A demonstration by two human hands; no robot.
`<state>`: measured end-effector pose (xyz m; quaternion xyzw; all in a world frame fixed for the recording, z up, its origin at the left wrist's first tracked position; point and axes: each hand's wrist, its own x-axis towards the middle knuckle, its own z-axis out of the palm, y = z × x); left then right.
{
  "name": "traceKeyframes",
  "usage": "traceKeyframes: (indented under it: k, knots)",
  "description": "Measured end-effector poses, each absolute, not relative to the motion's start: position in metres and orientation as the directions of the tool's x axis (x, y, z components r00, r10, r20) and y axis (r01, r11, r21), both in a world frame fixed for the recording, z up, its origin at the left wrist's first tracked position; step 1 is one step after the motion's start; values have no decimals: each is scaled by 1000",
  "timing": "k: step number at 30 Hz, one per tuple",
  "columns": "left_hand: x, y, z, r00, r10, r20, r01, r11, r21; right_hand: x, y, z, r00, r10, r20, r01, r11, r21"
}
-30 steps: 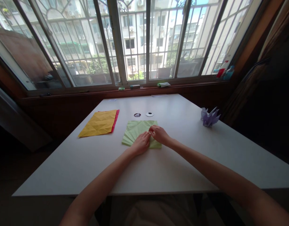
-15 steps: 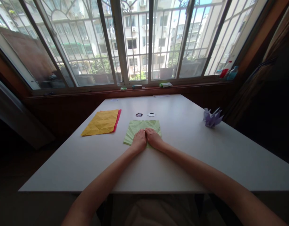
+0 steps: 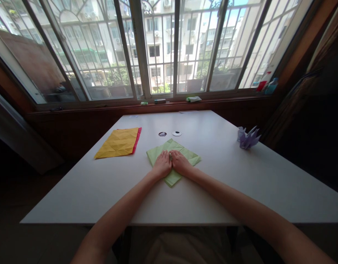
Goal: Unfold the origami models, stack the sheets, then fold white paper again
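A creased light green paper sheet (image 3: 177, 148) lies on the white table (image 3: 213, 183), turned so one corner points toward me. My left hand (image 3: 162, 164) and my right hand (image 3: 180, 162) rest side by side on its middle, fingers flat and pressing the sheet down. Neither hand lifts or pinches the paper. The part of the sheet under both palms is hidden.
A yellow sheet (image 3: 117, 142) over a red sheet (image 3: 137, 135) lies to the left. Two small round discs (image 3: 162, 134) (image 3: 176, 133) sit beyond the green paper. A folded purple paper figure (image 3: 248, 138) stands at the right. Small items and bottles (image 3: 266, 85) line the window ledge.
The green sheet has been rotated from square-on to a diamond position. My hands came together on its middle and stayed flat on it.
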<state>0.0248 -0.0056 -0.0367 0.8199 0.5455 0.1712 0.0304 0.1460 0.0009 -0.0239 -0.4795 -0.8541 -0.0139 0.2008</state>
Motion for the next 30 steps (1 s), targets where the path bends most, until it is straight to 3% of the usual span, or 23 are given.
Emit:
traceKeyframes:
  k: [6,20,23,30]
  knots:
    - [23,-12,-25,237,965,109,955,-252,158,148,0,-26,-464,811,355,827,541,-154]
    - [12,-11,-24,-37,995,88,993,26,115,159,-1,-27,-460,826,326,848,517,-113]
    - [7,-9,-22,-27,996,87,993,16,118,158,-4,-20,-471,825,313,849,520,-91]
    - [13,4,0,211,975,68,970,-218,112,153,1,9,-457,836,304,862,500,-79]
